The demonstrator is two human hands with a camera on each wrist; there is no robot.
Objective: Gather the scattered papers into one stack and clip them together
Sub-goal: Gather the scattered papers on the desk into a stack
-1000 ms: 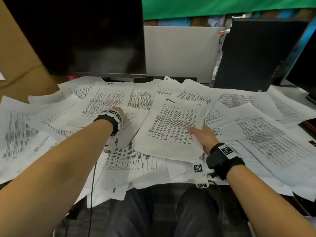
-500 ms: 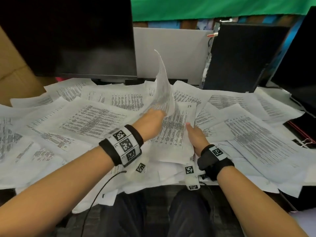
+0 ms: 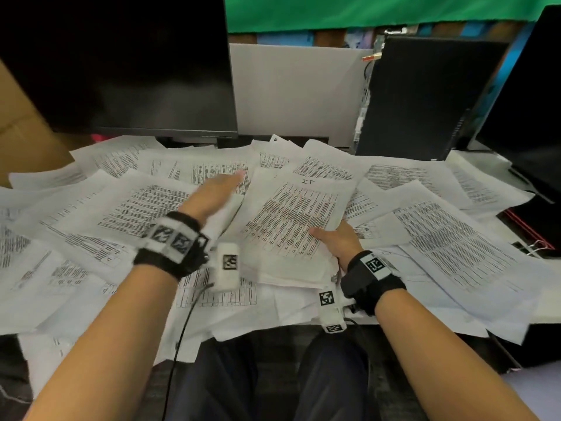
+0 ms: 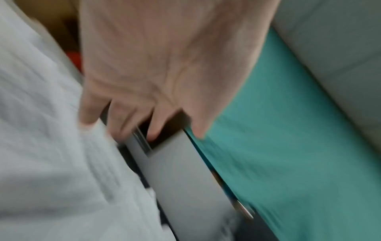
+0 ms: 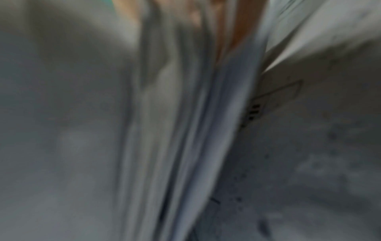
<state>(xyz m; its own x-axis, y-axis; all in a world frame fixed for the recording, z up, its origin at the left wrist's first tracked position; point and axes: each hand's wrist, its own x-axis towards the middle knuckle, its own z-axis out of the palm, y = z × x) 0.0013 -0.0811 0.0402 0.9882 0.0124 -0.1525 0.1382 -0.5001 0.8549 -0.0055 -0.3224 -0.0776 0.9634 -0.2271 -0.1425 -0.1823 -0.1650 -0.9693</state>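
Note:
A small stack of printed sheets [image 3: 291, 226] lies in front of me, its top page headed "IT". My right hand [image 3: 335, 238] grips the stack's near right edge, thumb on top, fingers under it. In the blurred right wrist view the stack's edges [image 5: 195, 130] run past the fingers. My left hand [image 3: 217, 192] hovers open and blurred just left of the stack, fingers straight and holding nothing; the left wrist view shows its spread fingers [image 4: 132, 117] above loose paper. Many loose printed sheets [image 3: 130, 205] cover the desk. A binder clip [image 3: 535, 247] lies at the right edge.
A dark monitor [image 3: 121, 65] stands at the back left, a black computer case [image 3: 425, 98] at the back right, another dark screen [image 3: 531, 101] at far right. A cardboard box [image 3: 21, 126] sits at the left. My knees are below the desk edge.
My left hand lifted a sheet from the left, swung it over and laid it on the stack, then let go and now draws back left. The right hand kept its grip.

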